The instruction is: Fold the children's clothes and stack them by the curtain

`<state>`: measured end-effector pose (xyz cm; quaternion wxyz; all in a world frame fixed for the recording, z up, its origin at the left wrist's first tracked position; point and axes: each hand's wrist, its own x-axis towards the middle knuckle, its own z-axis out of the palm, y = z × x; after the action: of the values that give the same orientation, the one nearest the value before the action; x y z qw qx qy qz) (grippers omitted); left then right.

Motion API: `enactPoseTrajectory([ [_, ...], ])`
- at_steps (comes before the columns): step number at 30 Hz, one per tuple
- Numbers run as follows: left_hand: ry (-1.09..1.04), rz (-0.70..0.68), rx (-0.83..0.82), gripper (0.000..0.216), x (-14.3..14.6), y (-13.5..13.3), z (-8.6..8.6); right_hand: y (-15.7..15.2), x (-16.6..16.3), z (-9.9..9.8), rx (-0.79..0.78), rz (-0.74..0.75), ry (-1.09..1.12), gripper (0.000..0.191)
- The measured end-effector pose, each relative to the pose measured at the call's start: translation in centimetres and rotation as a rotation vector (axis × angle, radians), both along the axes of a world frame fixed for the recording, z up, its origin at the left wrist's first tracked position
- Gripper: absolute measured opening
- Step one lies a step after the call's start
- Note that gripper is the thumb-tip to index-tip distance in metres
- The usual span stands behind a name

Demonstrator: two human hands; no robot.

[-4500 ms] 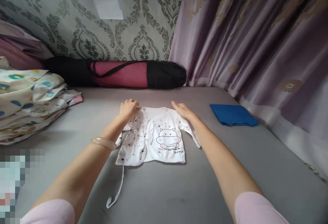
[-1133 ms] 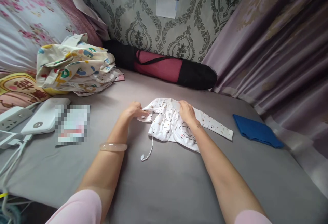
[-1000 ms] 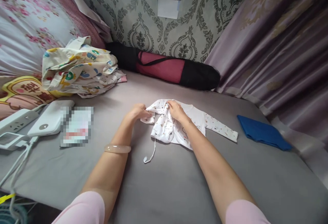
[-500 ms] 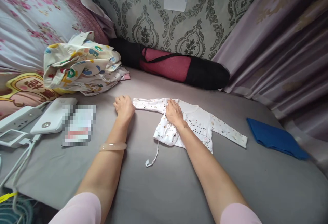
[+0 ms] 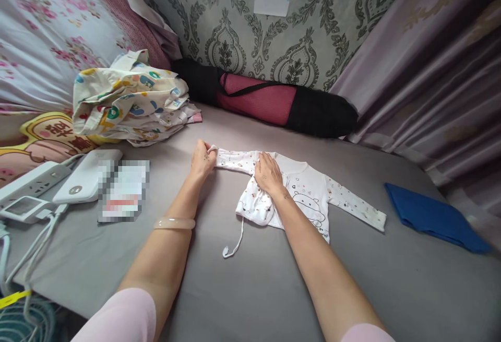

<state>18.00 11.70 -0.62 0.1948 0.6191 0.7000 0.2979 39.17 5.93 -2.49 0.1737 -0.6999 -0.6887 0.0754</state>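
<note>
A small white baby shirt (image 5: 309, 196) lies spread on the grey bed sheet, with a printed animal outline on its front and small-patterned sleeves. My left hand (image 5: 203, 160) pinches the cuff of its left-hand sleeve, the cuff edge slightly raised. My right hand (image 5: 268, 173) lies flat on the shirt near the shoulder, fingers stretched out, pressing on the cloth. Below it one patterned side is folded over, and a white tie string (image 5: 236, 246) trails onto the sheet. The right-hand sleeve (image 5: 356, 205) stretches out to the right, untouched. My right forearm covers part of the front.
A blue folded cloth (image 5: 434, 216) lies at the right. Crumpled patterned clothes (image 5: 133, 99) are piled at the back left. A black and pink long bag (image 5: 258, 99) rests along the wall. A power strip (image 5: 33, 183), a white power bank (image 5: 84, 177) and cables sit left.
My left hand has moved slightly right and turned, and it now grips the sleeve's cuff. My right hand stays on the shirt. The view has shifted slightly.
</note>
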Motion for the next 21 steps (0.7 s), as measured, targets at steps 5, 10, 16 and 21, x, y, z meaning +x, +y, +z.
enactPoseTrajectory([
  [5,-0.112,-0.087,0.16,0.049,-0.4,0.0,0.5,0.0,-0.2,0.2,-0.043,-0.001,-0.023,0.057],
  [10,-0.008,-0.145,0.252,0.042,-1.6,1.0,-0.6,0.1,-0.4,0.3,-0.088,-0.014,-0.069,0.059],
  [16,0.161,-0.186,0.212,0.044,-1.7,2.1,-2.1,0.1,-0.3,0.2,-0.114,-0.013,-0.082,0.061],
  [21,0.32,-0.147,0.113,0.037,-1.2,2.0,-2.4,0.1,-0.5,0.3,-0.124,-0.009,-0.046,0.06],
])
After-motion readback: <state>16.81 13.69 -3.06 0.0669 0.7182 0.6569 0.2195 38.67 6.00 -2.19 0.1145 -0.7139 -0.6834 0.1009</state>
